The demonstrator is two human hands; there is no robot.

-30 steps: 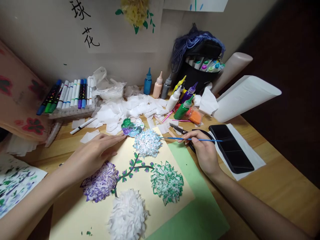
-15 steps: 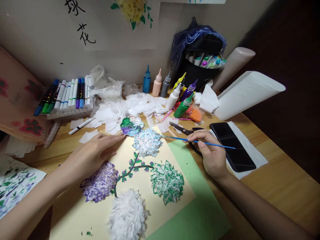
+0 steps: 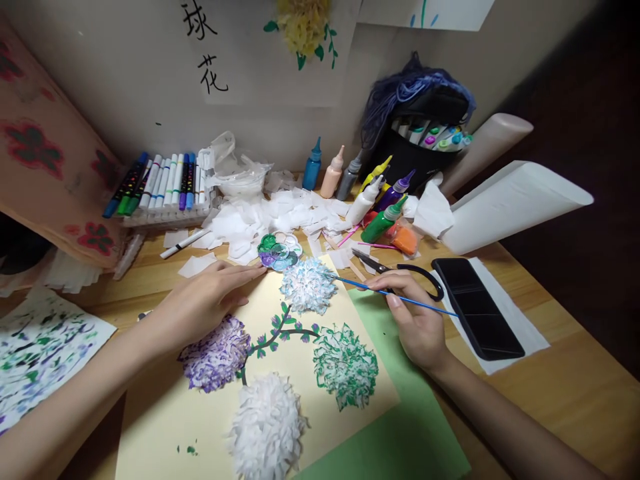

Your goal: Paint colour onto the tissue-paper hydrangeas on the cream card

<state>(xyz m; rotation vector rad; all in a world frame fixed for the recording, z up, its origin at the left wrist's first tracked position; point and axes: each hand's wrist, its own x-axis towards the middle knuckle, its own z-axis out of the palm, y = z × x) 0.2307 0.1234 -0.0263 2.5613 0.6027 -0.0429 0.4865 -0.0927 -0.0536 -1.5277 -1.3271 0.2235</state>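
Between the fingers of my right hand (image 3: 415, 313) is a thin blue paintbrush (image 3: 400, 297), its tip touching the right side of a blue-tinted paper flower (image 3: 309, 285). My left hand (image 3: 207, 300) lies open, fingers stretched out over the cream paper (image 3: 165, 427), fingertips at the edge of a flower-shaped paint palette (image 3: 267, 257). Below that hand sits a purple-edged paper flower (image 3: 216, 353). A green-edged flower (image 3: 346, 365) is at right and a white one (image 3: 267, 427) at the bottom. A painted branch (image 3: 265, 343) with leaves runs among them.
Scissors (image 3: 425, 280) and a phone (image 3: 477, 310) lie right of the paper. Behind stand paint bottles (image 3: 313, 167), white paper scraps (image 3: 265, 220) and a row of markers (image 3: 160, 183). A paper roll (image 3: 520, 203) stands at back right; a paint-marked sheet (image 3: 45, 353) lies left.
The camera view has shifted, so most things sit further right. My right hand has moved slightly closer to the blue flower, the brush now reaching onto its edge. My left hand stays by the palette.
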